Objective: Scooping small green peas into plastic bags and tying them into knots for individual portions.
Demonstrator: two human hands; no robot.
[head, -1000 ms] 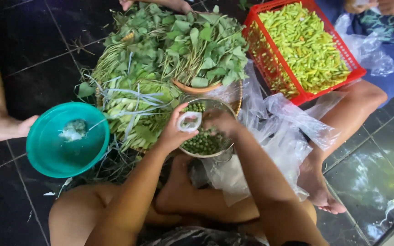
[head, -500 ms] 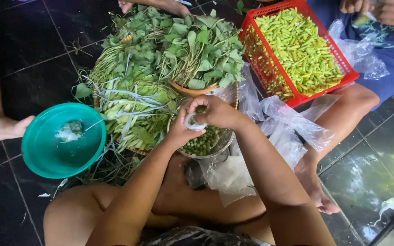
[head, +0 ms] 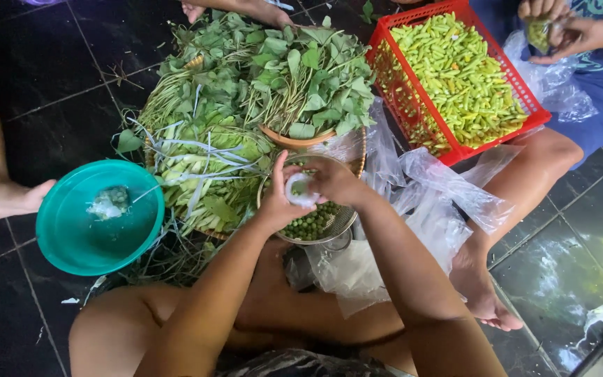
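Clear plastic, a small bag with green showing inside, is pinched between your two hands: your left hand grips it from the near side, your right hand closes on it from the far side. You hold it just above the metal bowl of small green peas on the floor. Loose plastic bags lie crumpled to the right, touching the bowl. Behind it a basket of leafy greens crowds close. A teal bowl sits to the left, apart. The red crate of green chillies stands farther right, beside another person's hands.
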